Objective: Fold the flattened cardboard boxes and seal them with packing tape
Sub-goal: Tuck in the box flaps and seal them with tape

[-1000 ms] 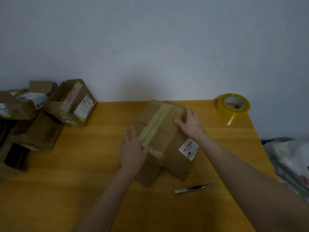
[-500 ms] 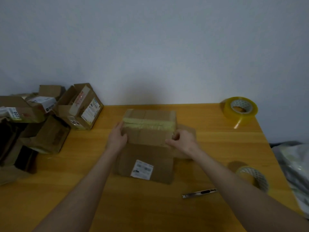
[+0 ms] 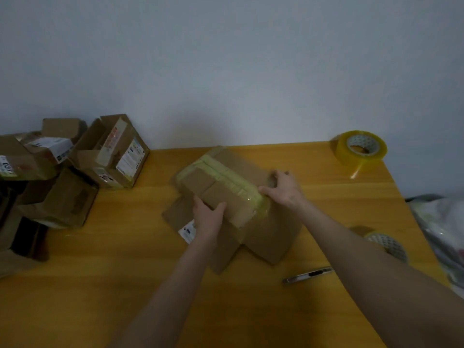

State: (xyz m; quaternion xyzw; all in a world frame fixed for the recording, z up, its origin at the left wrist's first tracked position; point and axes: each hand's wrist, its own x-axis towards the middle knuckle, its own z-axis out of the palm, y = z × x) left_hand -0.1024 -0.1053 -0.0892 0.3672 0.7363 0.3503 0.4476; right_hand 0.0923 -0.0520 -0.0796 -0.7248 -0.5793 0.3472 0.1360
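Note:
A brown cardboard box stands in the middle of the wooden table, its top seam covered by a strip of yellowish tape, its lower flaps spread on the table. My left hand grips the box's near edge, thumb on top. My right hand holds the box's right end by the taped corner. A yellow tape roll sits at the far right corner. A second tape roll lies partly hidden behind my right forearm. A utility knife lies in front of the box.
Several folded cardboard boxes are piled at the table's left end and beyond it. A crumpled plastic bag lies past the table's right edge. A bare wall stands right behind the table.
The box has been turned on the table between both hands, so its taped seam now runs diagonally. My left hand has shifted to the near edge and my right hand to the right end.

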